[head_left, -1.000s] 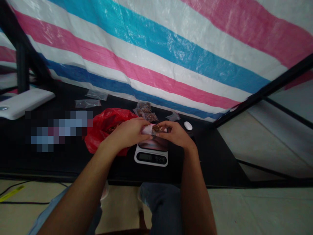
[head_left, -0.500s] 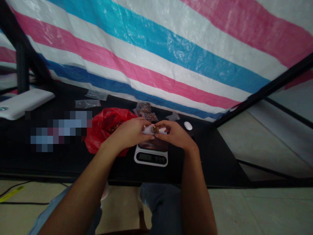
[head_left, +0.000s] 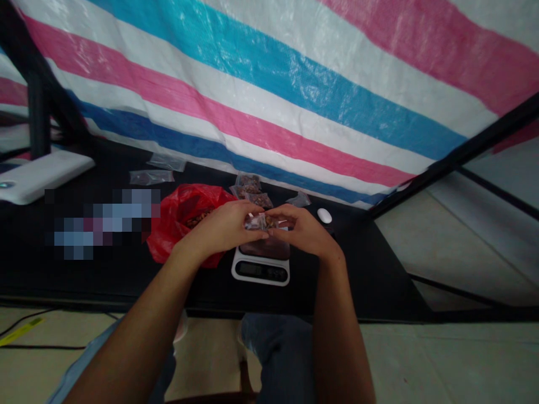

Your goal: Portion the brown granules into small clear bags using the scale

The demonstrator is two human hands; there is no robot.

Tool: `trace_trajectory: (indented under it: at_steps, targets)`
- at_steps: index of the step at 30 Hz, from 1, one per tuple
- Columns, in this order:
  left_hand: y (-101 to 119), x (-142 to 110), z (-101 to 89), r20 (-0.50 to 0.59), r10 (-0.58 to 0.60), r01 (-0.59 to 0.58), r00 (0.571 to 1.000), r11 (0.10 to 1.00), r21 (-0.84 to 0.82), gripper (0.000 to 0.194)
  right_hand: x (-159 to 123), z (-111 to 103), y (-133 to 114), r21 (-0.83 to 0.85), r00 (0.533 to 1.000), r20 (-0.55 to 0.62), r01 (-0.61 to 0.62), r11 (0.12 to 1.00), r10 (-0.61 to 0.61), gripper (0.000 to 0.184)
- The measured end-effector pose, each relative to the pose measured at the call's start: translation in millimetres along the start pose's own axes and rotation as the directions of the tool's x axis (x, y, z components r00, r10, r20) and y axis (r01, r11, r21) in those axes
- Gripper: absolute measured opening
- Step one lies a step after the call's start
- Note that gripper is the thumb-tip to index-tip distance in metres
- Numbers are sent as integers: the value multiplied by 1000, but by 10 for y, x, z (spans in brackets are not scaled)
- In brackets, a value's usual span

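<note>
A small clear zip bag (head_left: 269, 221) with brown pieces inside is held between my two hands, above a white digital scale (head_left: 261, 272). My left hand (head_left: 229, 224) pinches the bag's left part between thumb and fingers. On the other side, my right hand (head_left: 301, 229) grips the bag the same way. Behind my left wrist, a red plastic bag (head_left: 170, 224) lies with its mouth spread, showing brown pieces (head_left: 200, 217). Just past my hands sit several filled small bags (head_left: 249, 185). The scale's display cannot be read.
Flat clear bags (head_left: 151, 177) lie at the back left of the black table (head_left: 138, 280). Another clear bag (head_left: 298, 199) and a white computer mouse (head_left: 324, 215) are at the right. A white device (head_left: 46, 175) stands far left. A striped sheet (head_left: 252, 112) hangs behind.
The small bag has tipped between my fingers, and more of its clear plastic shows at the left. Both hands stay in nearly the same place over the scale.
</note>
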State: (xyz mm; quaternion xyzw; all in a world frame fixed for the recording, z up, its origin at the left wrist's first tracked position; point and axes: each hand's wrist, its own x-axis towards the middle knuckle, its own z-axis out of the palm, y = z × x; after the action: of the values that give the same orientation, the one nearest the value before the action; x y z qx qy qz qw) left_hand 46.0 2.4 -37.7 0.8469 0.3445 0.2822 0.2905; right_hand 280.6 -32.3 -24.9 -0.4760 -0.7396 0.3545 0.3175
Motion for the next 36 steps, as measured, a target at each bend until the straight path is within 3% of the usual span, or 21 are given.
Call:
trace_trajectory:
  at_steps: [9, 22, 33, 36]
  targets:
    - [33, -19, -18, -7, -5, 4, 1000, 998, -56, 50, -19, -7, -26, 60, 999, -30, -22, 998, 24, 38]
    - [145, -32, -62, 5, -16, 17, 1000, 993, -117, 48, -45, -61, -213, -68, 996, -69, 46, 997, -50, 35]
    - [173, -48, -88, -89, 26, -45, 996, 973, -225, 59, -14, 8, -490, -93, 957, -259, 113, 989, -134, 32]
    - [186, -58, -113, -122, 36, -63, 992, 974, -219, 59, -28, 11, -514, -76, 952, -265, 137, 988, -152, 29]
